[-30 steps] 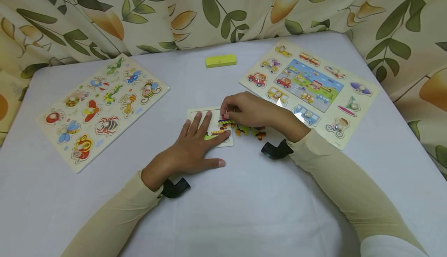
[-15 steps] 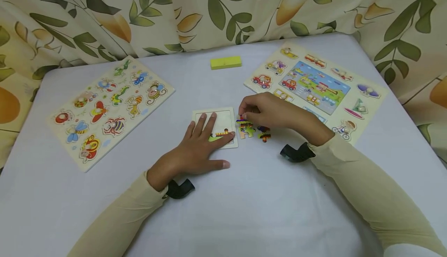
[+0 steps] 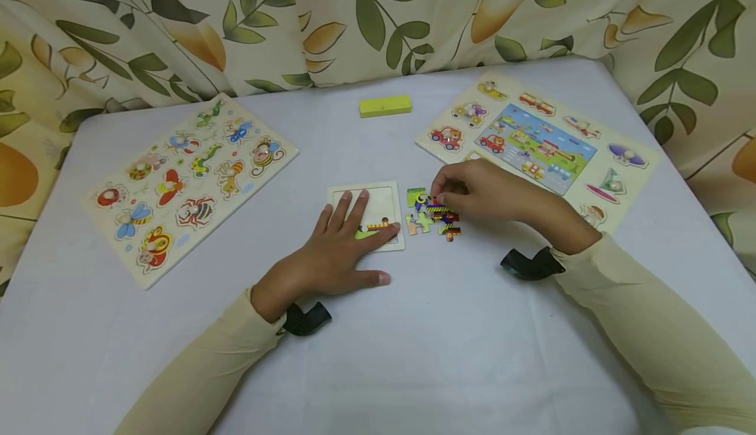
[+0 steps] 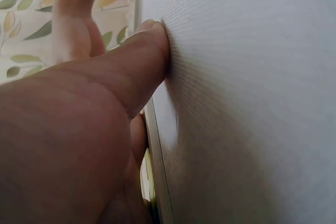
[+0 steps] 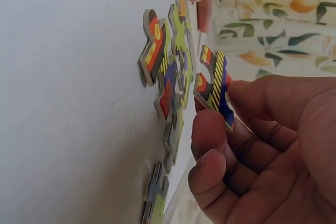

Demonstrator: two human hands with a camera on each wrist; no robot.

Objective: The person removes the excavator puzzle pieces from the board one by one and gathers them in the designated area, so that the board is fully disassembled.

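Observation:
My left hand [image 3: 325, 254] lies spread on a small square puzzle tray [image 3: 379, 195], its fingers straight. In the left wrist view the left thumb [image 4: 142, 59] rests on the tablecloth. A few joined pieces [image 3: 378, 226] with a yellow and red strip show in the tray's lower part, partly covered by the left hand. Right of the tray, my right hand [image 3: 493, 192] pinches a jigsaw piece [image 5: 223, 85] with yellow-black stripes and a blue edge. This piece is held above several loose jigsaw pieces [image 3: 420, 222], some overlapping, on the white cloth.
A knob puzzle board of insects [image 3: 186, 179] lies at the left. Behind the right hand is a vehicle knob puzzle board [image 3: 575, 130], partly covered by the forearm. A yellow block [image 3: 385, 106] sits at the back, before a leaf-patterned curtain [image 3: 354, 21].
My right hand has moved right, from the tray's edge to over the loose pieces, still pinching the striped jigsaw piece. The left hand stays on the tray. The head view has shifted slightly.

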